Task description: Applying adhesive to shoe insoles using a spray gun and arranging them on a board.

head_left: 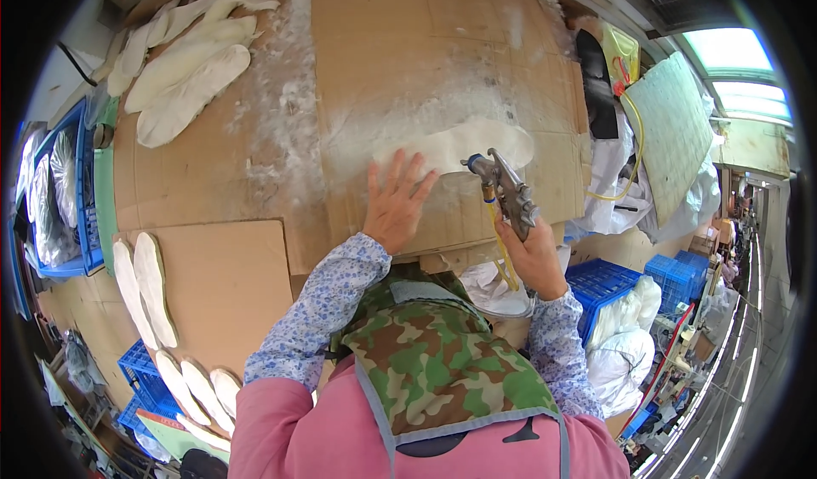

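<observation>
My right hand (534, 255) is gripping the spray gun (513, 191); my spread left hand (396, 211) is touching the insole (454, 150) at left.

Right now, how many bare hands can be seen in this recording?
2: the left hand with fingers spread at a pale sole-shaped piece, and the right hand holding a spray gun. Background hands could be hidden.
</observation>
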`<action>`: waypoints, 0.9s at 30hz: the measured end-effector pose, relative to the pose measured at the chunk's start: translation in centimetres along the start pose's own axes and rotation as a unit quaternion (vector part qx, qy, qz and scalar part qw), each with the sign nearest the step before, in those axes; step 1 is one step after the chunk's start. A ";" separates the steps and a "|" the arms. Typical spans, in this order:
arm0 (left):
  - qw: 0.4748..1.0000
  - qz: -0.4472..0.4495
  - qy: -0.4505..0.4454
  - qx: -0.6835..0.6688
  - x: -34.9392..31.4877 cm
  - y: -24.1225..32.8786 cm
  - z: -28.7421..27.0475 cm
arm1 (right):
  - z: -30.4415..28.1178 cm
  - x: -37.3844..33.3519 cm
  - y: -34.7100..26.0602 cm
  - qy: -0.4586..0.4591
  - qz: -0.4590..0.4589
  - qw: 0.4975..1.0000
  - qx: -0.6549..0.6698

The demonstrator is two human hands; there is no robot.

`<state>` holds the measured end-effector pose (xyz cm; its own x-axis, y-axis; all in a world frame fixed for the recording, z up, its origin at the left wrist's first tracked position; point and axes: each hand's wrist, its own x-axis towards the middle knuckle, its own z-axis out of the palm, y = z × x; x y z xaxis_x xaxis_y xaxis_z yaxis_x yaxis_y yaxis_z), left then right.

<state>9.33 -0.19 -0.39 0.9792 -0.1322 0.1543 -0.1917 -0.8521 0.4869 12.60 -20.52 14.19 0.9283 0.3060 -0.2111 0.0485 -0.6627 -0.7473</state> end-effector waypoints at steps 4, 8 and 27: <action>1.000 -0.025 0.000 0.000 -1.3 -0.8 -0.6 | 0.8 0.0 -0.5 -0.025 0.004 1.000 0.006; 0.999 -0.052 -0.007 0.003 -2.8 -1.4 -1.1 | 1.5 0.3 -1.8 -0.067 0.024 0.997 0.015; 0.997 -0.071 0.031 -0.019 -4.4 -2.3 -1.3 | 4.6 0.2 -2.4 -0.123 0.001 0.992 0.028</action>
<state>5.38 2.99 -1.04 0.9907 0.0210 0.1342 -0.0554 -0.8396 0.5403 10.97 -15.78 13.04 0.8105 0.4662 -0.3547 0.0190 -0.6261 -0.7795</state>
